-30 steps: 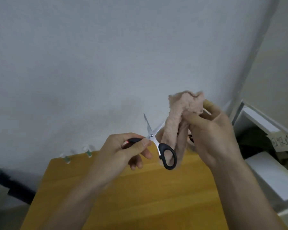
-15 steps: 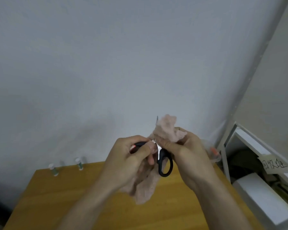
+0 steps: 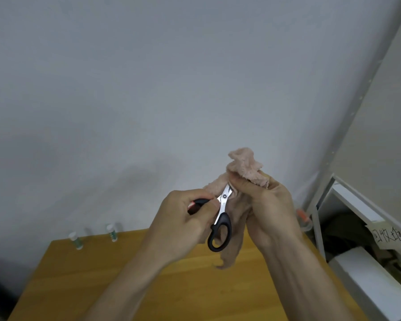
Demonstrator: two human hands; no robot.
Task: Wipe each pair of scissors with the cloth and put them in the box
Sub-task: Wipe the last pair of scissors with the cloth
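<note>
I hold a pair of black-handled scissors up in front of the wall, above the far end of the wooden table. My left hand grips one handle loop, and the other loop hangs free below. My right hand grips a pink fluffy cloth bunched around the blades, so only their base near the pivot shows. A tail of the cloth hangs down behind the handle. No box can be made out with certainty.
Two small white bottles stand at the table's far edge by the wall. A white shelf unit with a handwritten paper label stands at the right. An orange-topped clear object sits beside my right hand.
The scissor blades were spread and bare; my right hand brought the cloth down over them and now slides it along the blades. The view has tilted upward a little.
</note>
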